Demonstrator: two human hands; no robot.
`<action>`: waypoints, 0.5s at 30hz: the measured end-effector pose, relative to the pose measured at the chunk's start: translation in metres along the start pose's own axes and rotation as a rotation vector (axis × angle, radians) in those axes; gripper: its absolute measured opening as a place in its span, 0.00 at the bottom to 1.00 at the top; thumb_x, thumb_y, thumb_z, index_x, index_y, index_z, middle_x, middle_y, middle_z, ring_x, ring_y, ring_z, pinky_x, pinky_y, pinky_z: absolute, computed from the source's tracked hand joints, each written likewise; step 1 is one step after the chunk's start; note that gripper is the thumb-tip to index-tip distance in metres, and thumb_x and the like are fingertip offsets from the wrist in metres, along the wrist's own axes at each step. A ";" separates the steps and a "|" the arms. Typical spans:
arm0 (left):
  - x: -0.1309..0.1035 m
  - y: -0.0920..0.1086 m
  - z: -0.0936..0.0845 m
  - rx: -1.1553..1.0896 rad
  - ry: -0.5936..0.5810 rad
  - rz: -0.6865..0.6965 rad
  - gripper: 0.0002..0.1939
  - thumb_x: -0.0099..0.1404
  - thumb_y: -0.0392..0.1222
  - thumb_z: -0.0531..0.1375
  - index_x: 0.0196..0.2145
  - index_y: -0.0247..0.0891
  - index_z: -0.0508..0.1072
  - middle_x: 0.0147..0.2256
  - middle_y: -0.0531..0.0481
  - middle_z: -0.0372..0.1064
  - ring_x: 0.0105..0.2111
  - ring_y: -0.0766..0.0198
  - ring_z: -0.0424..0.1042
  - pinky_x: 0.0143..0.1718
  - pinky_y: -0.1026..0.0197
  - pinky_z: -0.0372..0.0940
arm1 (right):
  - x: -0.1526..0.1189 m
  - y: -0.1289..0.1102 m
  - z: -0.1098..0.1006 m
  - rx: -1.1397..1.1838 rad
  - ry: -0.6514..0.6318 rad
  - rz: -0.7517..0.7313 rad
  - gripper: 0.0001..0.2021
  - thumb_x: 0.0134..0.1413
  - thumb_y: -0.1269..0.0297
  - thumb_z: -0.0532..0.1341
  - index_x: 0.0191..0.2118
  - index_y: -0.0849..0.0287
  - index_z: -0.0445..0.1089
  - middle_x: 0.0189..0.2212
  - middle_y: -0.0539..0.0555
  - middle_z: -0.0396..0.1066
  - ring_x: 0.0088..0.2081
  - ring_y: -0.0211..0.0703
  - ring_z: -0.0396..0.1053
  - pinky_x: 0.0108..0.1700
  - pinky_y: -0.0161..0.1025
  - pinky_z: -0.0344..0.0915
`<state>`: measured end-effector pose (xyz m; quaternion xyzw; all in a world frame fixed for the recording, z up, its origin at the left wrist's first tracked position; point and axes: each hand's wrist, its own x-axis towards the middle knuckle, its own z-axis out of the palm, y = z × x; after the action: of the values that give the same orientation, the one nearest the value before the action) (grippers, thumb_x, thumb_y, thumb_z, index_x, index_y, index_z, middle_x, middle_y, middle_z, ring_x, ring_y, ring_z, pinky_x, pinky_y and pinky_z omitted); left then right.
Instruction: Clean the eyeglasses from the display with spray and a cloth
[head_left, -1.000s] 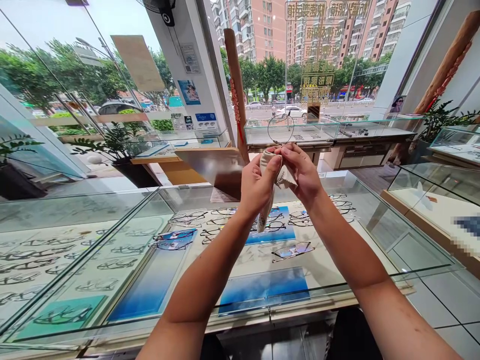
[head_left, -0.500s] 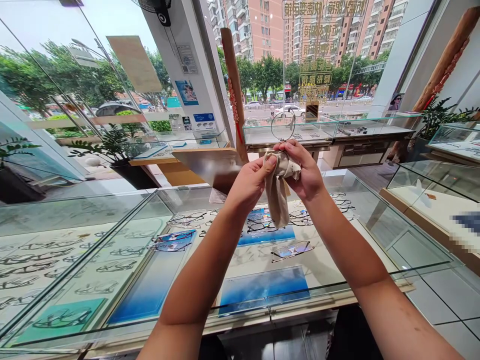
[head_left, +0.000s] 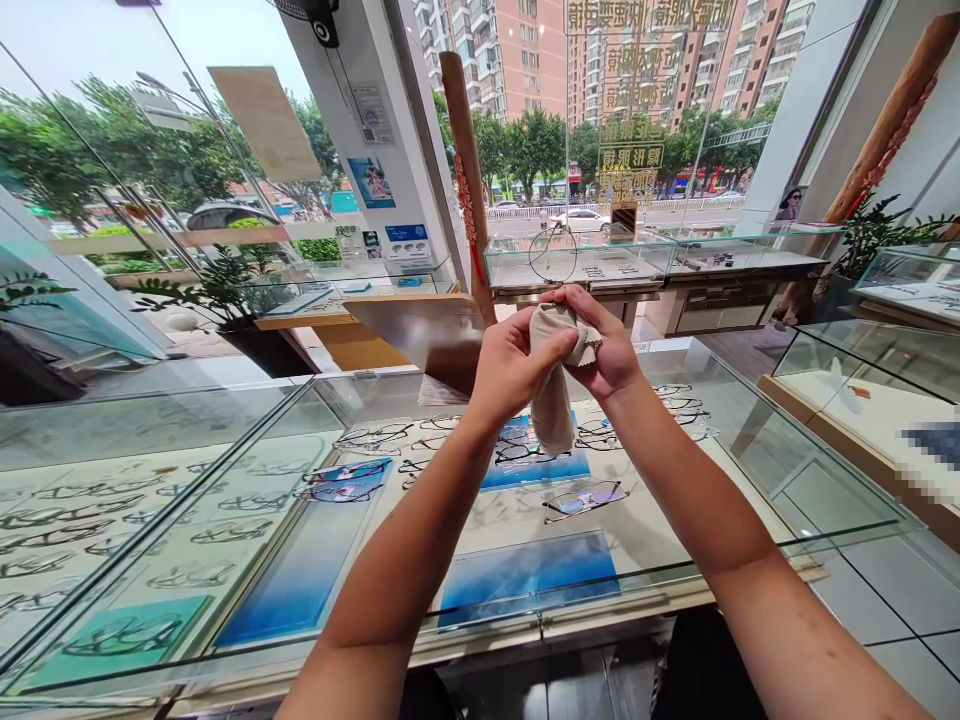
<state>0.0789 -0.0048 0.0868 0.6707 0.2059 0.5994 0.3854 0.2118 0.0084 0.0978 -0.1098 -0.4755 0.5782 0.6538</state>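
Both hands are raised close together over a glass display case (head_left: 525, 590). My left hand (head_left: 517, 365) is closed on a beige cloth (head_left: 553, 405), its thumb pressed across the front; the cloth's lower end hangs down. My right hand (head_left: 611, 350) has its fingers wrapped round a pair of thin-rimmed glasses (head_left: 530, 262), with part of the cloth bunched against the palm. One round rim sticks up above the fingers, while the cloth and fingers hide the rest of the glasses.
Rows of eyeglasses (head_left: 585, 500) lie inside the case, by blue sheets (head_left: 525, 575). A tilted mirror-like panel (head_left: 424, 330) stands behind it. More glass cases stand left, right and by the window. A potted plant (head_left: 225, 290) is at the back left.
The raised rim has shifted left and slightly turned. My left thumb has moved right and down over the cloth, and the cloth is now folded more closely between the hands.
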 end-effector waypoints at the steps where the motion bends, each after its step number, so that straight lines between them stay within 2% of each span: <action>1: 0.000 -0.001 0.002 0.007 0.029 0.022 0.20 0.60 0.54 0.77 0.42 0.37 0.83 0.35 0.50 0.78 0.34 0.64 0.72 0.39 0.63 0.67 | -0.001 0.000 0.000 -0.023 -0.004 -0.005 0.12 0.54 0.53 0.75 0.34 0.53 0.78 0.38 0.49 0.80 0.40 0.40 0.75 0.48 0.38 0.75; 4: -0.001 -0.004 0.005 0.003 0.125 0.069 0.19 0.65 0.57 0.73 0.42 0.38 0.83 0.33 0.51 0.77 0.31 0.65 0.71 0.36 0.63 0.66 | -0.005 -0.002 0.003 -0.112 -0.011 -0.009 0.13 0.52 0.50 0.76 0.34 0.52 0.78 0.39 0.50 0.82 0.40 0.42 0.76 0.47 0.40 0.76; 8: 0.001 -0.004 0.005 -0.033 0.186 0.074 0.20 0.66 0.60 0.71 0.40 0.40 0.84 0.32 0.51 0.77 0.31 0.65 0.72 0.35 0.62 0.66 | -0.009 -0.005 0.009 -0.172 -0.015 -0.018 0.14 0.51 0.50 0.76 0.34 0.51 0.77 0.39 0.51 0.83 0.46 0.46 0.78 0.53 0.44 0.77; 12: 0.006 0.000 -0.001 -0.072 0.112 0.017 0.21 0.66 0.63 0.71 0.37 0.41 0.83 0.28 0.51 0.75 0.35 0.60 0.77 0.38 0.60 0.70 | -0.008 -0.010 0.009 -0.211 0.002 -0.065 0.12 0.52 0.52 0.76 0.34 0.51 0.78 0.39 0.51 0.82 0.44 0.45 0.78 0.53 0.44 0.77; 15: 0.008 0.004 -0.011 -0.067 -0.013 -0.064 0.23 0.64 0.66 0.72 0.31 0.41 0.80 0.23 0.52 0.71 0.32 0.59 0.76 0.33 0.59 0.70 | -0.007 -0.015 0.004 -0.229 -0.001 -0.066 0.12 0.52 0.51 0.76 0.35 0.51 0.78 0.40 0.51 0.82 0.42 0.44 0.76 0.51 0.43 0.76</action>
<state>0.0689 0.0015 0.0952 0.6543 0.2043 0.5891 0.4280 0.2195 -0.0032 0.1066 -0.1678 -0.5422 0.4982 0.6555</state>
